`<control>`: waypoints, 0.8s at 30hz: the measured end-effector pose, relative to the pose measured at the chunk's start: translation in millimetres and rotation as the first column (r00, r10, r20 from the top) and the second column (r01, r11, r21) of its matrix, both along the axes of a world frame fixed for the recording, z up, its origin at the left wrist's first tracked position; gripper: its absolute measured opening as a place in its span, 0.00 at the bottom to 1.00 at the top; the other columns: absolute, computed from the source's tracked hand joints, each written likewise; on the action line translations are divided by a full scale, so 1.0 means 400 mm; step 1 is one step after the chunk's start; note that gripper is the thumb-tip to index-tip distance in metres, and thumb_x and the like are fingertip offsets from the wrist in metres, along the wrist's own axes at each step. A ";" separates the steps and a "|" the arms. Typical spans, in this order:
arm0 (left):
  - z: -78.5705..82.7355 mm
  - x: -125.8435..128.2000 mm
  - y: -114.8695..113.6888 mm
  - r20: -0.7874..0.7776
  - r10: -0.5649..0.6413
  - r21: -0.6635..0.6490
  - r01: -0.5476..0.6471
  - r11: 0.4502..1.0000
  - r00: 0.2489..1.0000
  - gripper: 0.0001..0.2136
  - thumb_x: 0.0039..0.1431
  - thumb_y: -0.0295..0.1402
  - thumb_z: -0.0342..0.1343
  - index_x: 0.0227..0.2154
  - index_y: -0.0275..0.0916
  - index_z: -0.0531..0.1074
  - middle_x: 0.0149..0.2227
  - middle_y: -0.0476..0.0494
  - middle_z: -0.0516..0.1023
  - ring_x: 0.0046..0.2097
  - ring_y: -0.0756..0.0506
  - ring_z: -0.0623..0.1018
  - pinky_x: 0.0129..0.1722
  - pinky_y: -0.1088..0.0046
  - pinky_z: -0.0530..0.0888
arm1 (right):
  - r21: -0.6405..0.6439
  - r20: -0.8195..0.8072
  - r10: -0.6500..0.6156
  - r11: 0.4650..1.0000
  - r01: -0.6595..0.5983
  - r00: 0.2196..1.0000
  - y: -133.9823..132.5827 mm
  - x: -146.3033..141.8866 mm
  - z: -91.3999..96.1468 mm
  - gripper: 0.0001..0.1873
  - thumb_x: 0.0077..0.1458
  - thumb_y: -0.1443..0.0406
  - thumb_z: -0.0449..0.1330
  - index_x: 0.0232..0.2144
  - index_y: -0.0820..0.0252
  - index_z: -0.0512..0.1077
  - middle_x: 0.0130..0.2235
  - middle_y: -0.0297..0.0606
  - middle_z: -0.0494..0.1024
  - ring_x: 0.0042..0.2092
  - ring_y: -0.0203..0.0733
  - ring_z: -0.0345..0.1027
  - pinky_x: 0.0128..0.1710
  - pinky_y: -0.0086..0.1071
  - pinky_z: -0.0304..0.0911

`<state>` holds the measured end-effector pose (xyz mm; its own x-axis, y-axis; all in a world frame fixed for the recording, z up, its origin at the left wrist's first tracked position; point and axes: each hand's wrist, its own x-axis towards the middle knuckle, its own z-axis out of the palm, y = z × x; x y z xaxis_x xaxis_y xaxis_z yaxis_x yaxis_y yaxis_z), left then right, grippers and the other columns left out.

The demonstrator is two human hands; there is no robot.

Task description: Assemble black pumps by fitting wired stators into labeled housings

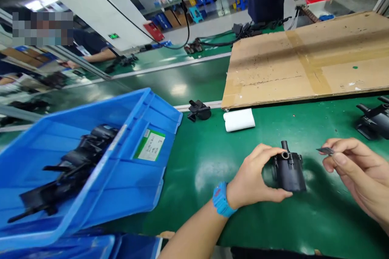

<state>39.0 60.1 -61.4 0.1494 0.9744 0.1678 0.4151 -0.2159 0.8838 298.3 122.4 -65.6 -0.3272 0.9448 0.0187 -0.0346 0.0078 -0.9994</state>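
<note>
My left hand, with a blue wrist strap, grips a black cylindrical plastic housing that has a short pipe on top and a round port on its side. Thumb and fingers hold it from top and bottom, just at the green bench surface. To the right of the housing, my right hand pinches a small, thin, dark pointed piece between thumb and forefinger; its exact kind I cannot make out. The piece is apart from the housing.
A blue bin with several black parts stands at left. Behind my hands lie a white roll and a black part. Another black part sits at right. Cardboard rests at the back; co-workers stand beyond.
</note>
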 end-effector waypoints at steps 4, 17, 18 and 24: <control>-0.045 0.018 0.009 -0.057 -0.037 0.057 0.040 0.998 0.998 0.37 0.43 0.39 0.74 0.56 0.40 0.66 0.50 0.38 0.75 0.50 0.39 0.75 0.51 0.59 0.77 | -0.147 -0.030 0.112 0.982 -0.116 0.993 -0.003 -0.005 0.019 0.04 0.66 0.60 0.62 0.39 0.52 0.71 0.43 0.35 0.70 0.37 0.34 0.66 0.40 0.24 0.68; -0.089 0.027 0.010 0.045 -0.114 0.263 0.099 0.960 0.992 0.18 0.59 0.42 0.67 0.48 0.47 0.68 0.60 0.39 0.69 0.55 0.41 0.77 0.47 0.65 0.79 | -0.394 0.076 0.332 0.876 -0.278 0.940 0.010 -0.028 0.019 0.21 0.63 0.60 0.66 0.51 0.44 0.59 0.27 0.27 0.70 0.27 0.34 0.62 0.26 0.25 0.61; -0.088 0.025 0.008 0.025 -0.111 0.256 0.101 0.961 0.993 0.17 0.59 0.43 0.66 0.47 0.46 0.69 0.61 0.39 0.68 0.53 0.42 0.78 0.47 0.65 0.79 | -0.394 0.078 0.341 0.874 -0.285 0.937 0.011 -0.026 0.016 0.21 0.63 0.60 0.66 0.51 0.45 0.59 0.28 0.27 0.70 0.27 0.34 0.62 0.26 0.25 0.62; -0.085 0.024 0.005 0.003 -0.125 0.276 0.119 0.954 0.992 0.11 0.62 0.40 0.64 0.43 0.44 0.72 0.61 0.40 0.66 0.55 0.43 0.76 0.52 0.64 0.78 | -0.402 0.103 0.377 0.862 -0.308 0.921 0.008 -0.013 0.007 0.21 0.62 0.61 0.67 0.49 0.46 0.59 0.29 0.29 0.72 0.27 0.36 0.64 0.25 0.26 0.62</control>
